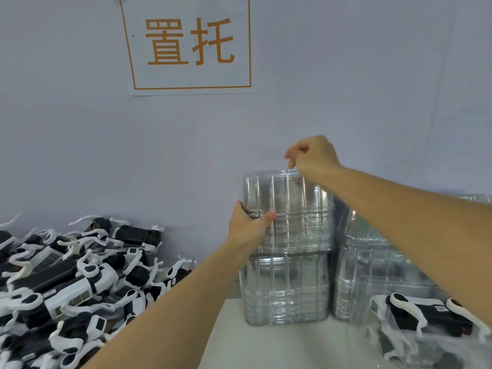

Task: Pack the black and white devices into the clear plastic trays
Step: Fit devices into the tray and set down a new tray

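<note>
The upper tray stack (288, 211) is gripped at its left edge by the left hand (249, 222); its top rim is pinched by the right hand (310, 155). A single tray should be peeled off cleanly, the stack being steadied meanwhile.

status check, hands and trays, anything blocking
Left hand grips upper tray stack at its side. Right hand pinches at its top edge. Devices piled left, unpacked. Nothing blocking.

A plain pale grey-blue wall (372, 89) fills the background, evenly lit; a white paper sign (190, 45) with an orange border and two orange characters hangs on it. Below, a white tabletop (279, 344) meets the wall.
</note>
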The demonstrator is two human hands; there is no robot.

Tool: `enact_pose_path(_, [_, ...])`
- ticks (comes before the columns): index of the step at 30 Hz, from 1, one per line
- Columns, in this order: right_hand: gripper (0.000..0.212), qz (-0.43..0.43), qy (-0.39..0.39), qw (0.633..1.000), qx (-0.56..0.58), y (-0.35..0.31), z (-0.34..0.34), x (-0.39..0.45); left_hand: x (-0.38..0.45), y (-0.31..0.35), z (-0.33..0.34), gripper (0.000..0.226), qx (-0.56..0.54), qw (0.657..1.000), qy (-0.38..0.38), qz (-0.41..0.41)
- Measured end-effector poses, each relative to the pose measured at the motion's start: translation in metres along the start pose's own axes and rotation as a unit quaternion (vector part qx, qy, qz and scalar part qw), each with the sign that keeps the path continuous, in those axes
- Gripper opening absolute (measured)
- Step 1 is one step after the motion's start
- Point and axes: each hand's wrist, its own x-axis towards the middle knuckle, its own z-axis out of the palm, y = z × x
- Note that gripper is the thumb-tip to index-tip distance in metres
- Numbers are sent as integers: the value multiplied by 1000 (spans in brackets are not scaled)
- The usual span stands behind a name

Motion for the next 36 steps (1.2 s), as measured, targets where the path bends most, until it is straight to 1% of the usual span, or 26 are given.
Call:
enact_pose_path(1, [21, -15, 9, 1000, 3, -4, -4, 2, -1, -1, 0, 50, 1, 1000, 2, -2])
enact_pose_path(2, [15, -40, -7, 999, -28, -9, -7, 4, -1, -1, 0, 49, 0, 1000, 4, -5])
enact_pose_path(3, [9, -66, -42, 994, -71, -15, -7, 3, -1, 0, 1, 49, -3, 1000, 4, -9])
enact_pose_path(4, [17, -86, -87, 986, -112, -19, -4, 0, -1, 0, 1, 48, -5, 1000, 4, -13])
enact_pose_path(6, [48, -72, -171, 967, -174, -23, 9, -7, -1, 2, 2, 44, -13, 1000, 3, -15])
enact_pose_path(7, [52, -64, -185, 960, -200, -23, 17, -10, -2, 3, 2, 40, -14, 1000, 2, -16])
enact_pose_path(8, [45, -67, -189, 954, -222, -22, 25, -13, -3, 3, 2, 39, -11, 1000, 0, -18])
enact_pose_path(10, [29, -83, -160, 956, -232, -19, 35, -14, -4, 3, 2, 43, -1, 1000, -3, -19])
enact_pose_path(12, [22, -82, -138, 963, -216, -18, 38, -12, -4, 3, 1, 47, 3, 1000, -3, -20])
enact_pose_path(17, [11, -61, -122, 976, -170, -14, 39, -2, -2, 1, 5, 44, -1, 1000, 11, -22])
enact_pose_path(23, [12, -48, -106, 983, -142, -11, 40, 6, -1, 2, 9, 45, 6, 999, 30, -38])
enact_pose_path(26, [13, -48, -116, 983, -135, -12, 39, 9, -5, 6, 10, 39, 20, 997, 48, -50])
enact_pose_path(32, [11, -42, -122, 984, -124, -12, 37, 12, -9, 10, 9, 39, 7, 997, 49, -65])
enact_pose_path(36, [14, -46, -101, 988, -108, -21, 30, 18, -12, 10, 9, 39, 16, 996, 45, -71])
